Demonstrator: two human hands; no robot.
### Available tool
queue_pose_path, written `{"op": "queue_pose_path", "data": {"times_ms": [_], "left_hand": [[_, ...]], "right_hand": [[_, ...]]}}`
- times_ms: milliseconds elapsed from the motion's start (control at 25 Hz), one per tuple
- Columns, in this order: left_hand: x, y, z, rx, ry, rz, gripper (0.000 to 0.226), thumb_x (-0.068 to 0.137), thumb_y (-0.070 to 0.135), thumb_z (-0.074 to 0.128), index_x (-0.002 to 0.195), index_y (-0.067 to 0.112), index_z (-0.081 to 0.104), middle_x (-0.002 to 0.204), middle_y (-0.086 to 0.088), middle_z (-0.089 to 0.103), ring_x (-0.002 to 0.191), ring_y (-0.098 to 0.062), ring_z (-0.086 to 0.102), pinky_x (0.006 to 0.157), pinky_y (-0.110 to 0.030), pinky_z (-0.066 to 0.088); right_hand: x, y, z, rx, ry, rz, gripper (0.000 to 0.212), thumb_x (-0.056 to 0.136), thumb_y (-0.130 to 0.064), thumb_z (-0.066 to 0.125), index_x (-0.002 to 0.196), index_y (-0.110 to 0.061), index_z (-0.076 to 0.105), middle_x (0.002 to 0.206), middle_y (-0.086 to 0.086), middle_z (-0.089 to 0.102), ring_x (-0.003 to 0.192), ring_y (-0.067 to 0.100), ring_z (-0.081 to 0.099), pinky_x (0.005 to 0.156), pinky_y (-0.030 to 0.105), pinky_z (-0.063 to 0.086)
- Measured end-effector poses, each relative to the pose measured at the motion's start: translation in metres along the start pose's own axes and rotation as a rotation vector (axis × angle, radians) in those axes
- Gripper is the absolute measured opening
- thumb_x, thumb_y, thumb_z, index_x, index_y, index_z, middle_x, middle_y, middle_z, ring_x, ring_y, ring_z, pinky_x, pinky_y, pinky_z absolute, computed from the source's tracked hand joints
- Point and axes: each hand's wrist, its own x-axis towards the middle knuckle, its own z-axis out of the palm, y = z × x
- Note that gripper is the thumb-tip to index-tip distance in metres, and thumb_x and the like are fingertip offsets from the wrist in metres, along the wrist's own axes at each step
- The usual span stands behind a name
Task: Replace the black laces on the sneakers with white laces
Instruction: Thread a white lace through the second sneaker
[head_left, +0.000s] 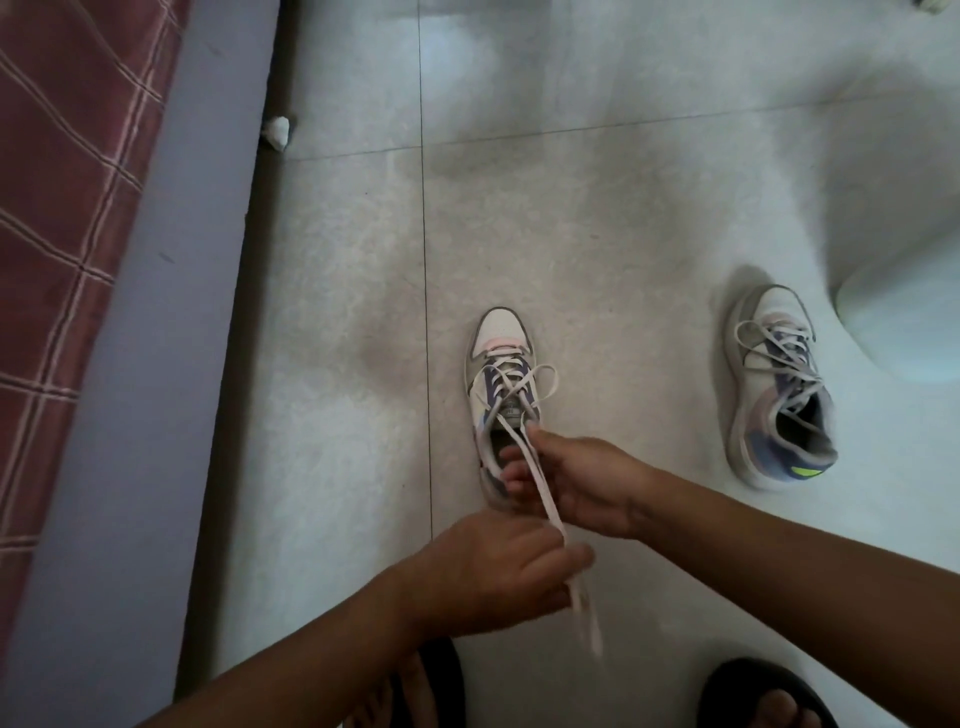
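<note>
A white sneaker with blue and pink panels stands on the floor, toe pointing away, threaded with a white lace. The lace's ends run back from the top eyelets toward me. My right hand sits over the sneaker's heel opening, fingers curled around the lace. My left hand is lower and nearer, pinching the lace ends, which hang blurred below it. A second sneaker of the same kind, laced in white, lies to the right.
A bed with a red checked cover and a pale side panel runs along the left. A small white lump lies by its base. My feet in black sandals are at the bottom edge. A white rounded object is at right.
</note>
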Motion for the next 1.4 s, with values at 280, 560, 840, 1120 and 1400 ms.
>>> {"op": "queue_pose_path", "data": {"times_ms": [280, 560, 840, 1120, 1400], "left_hand": [[0.027, -0.036, 0.042, -0.130, -0.141, -1.322, 0.057, 0.096, 0.029, 0.044, 0.141, 0.004, 0.020, 0.136, -0.014, 0.033, 0.120, -0.028, 0.042, 0.093, -0.037, 0.041], [0.053, -0.046, 0.069, -0.008, -0.106, -1.426, 0.071, 0.084, 0.065, 0.048, 0.125, 0.008, 0.037, 0.124, -0.010, 0.043, 0.111, -0.027, 0.048, 0.090, -0.037, 0.041], [0.048, -0.052, 0.058, -0.290, -0.100, -1.425, 0.076, 0.081, 0.048, 0.063, 0.134, 0.005, 0.030, 0.134, -0.015, 0.033, 0.123, -0.032, 0.038, 0.099, -0.039, 0.037], [0.042, -0.090, 0.019, -0.386, 0.106, -1.201, 0.016, 0.092, 0.020, 0.052, 0.096, 0.010, 0.064, 0.097, -0.007, 0.063, 0.077, -0.009, 0.051, 0.060, -0.017, 0.034], [0.063, -0.121, 0.002, -0.626, -0.256, -1.234, 0.012, 0.082, 0.016, 0.070, 0.077, 0.006, 0.070, 0.076, -0.010, 0.065, 0.070, -0.017, 0.061, 0.070, -0.031, 0.053]], "right_hand": [[-0.012, -0.006, 0.016, 0.140, -0.019, -0.060, 0.030, 0.101, -0.026, 0.038, 0.081, -0.011, 0.054, 0.055, 0.002, 0.052, 0.047, 0.013, 0.047, 0.055, 0.027, 0.051], [-0.077, 0.063, 0.033, -0.134, -0.028, -0.262, 0.034, 0.100, -0.023, 0.038, 0.074, -0.011, 0.055, 0.046, 0.009, 0.055, 0.039, 0.018, 0.050, 0.048, 0.026, 0.044], [-0.029, 0.034, -0.022, -1.250, 0.318, -0.444, 0.024, 0.097, -0.031, 0.045, 0.080, -0.021, 0.058, 0.085, 0.001, 0.064, 0.079, 0.016, 0.058, 0.071, 0.028, 0.040], [0.045, -0.048, -0.027, -1.128, 0.499, -0.612, 0.017, 0.091, -0.026, 0.059, 0.098, -0.012, 0.065, 0.100, 0.005, 0.066, 0.089, 0.017, 0.058, 0.073, 0.025, 0.039], [0.055, -0.062, -0.017, -1.235, 0.317, -0.453, 0.027, 0.084, -0.027, 0.069, 0.061, -0.017, 0.058, 0.059, -0.004, 0.052, 0.057, 0.008, 0.047, 0.050, 0.020, 0.032]]}}
